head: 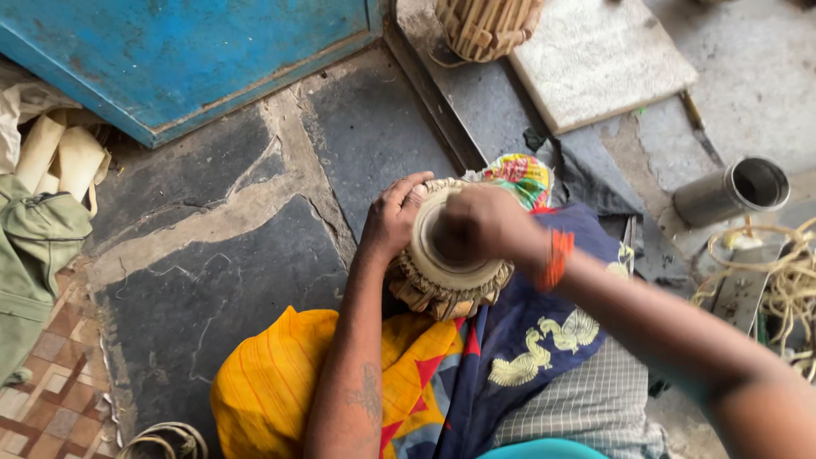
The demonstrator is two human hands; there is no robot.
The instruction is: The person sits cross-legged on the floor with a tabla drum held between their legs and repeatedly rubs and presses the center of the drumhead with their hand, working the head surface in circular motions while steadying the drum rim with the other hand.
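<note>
In the middle of the frame a small hand drum (448, 285), with a pale skin on top and a braided rim of straps around it, rests on the lap of the person, on a colourful cloth (476, 374) of yellow, dark blue and red with pale bird figures. The left hand (393, 217) lies on the left edge of the drum, its fingers curled over the rim and grasping it. The right hand (483, 225) is directly on top of the drum skin, clenched, and it covers the dark centre of the skin; I cannot tell if it holds something inside. An orange thread band (556, 259) is around the right wrist. At the upper left of the frame there is a blue painted panel (187, 51) standing on the stone floor (212, 255). At the right, a grey metal can (735, 191) lies on its side, open mouth to the right, and below it a bundle of pale yellow cord (786, 280). At the top, a flat pale stone slab (599, 55) lies beside a woven strap object (486, 25).
</note>
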